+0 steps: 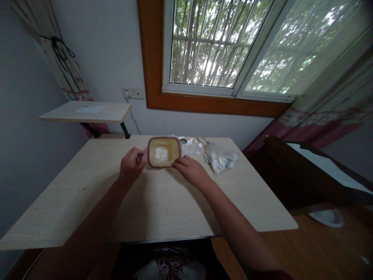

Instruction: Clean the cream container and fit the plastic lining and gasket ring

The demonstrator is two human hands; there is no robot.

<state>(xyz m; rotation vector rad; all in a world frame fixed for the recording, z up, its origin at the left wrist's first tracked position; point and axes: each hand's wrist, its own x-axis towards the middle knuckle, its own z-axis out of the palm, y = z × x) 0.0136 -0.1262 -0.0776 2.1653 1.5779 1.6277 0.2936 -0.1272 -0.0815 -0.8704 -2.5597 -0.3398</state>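
A yellowish rectangular container (171,147) with a brown rim stands on the desk, and something clear and shiny lies on its bottom. My right hand (189,167) grips the container's near right corner, fingers over the rim. Just left of the container is my left hand (132,160), its fingers curled closed around something small and dark that I cannot make out. Right of the container, a crumpled clear plastic bag (223,157) lies on the desk, with more clear plastic (192,147) spread beside it.
The pale wooden desk (175,210) stands against the wall under a window (215,42). A raised shelf (64,111) with a paper sheet (91,109) sits at the back left. A wall socket (127,93) with a white cable is behind. Dark furniture (314,171) stands to the right.
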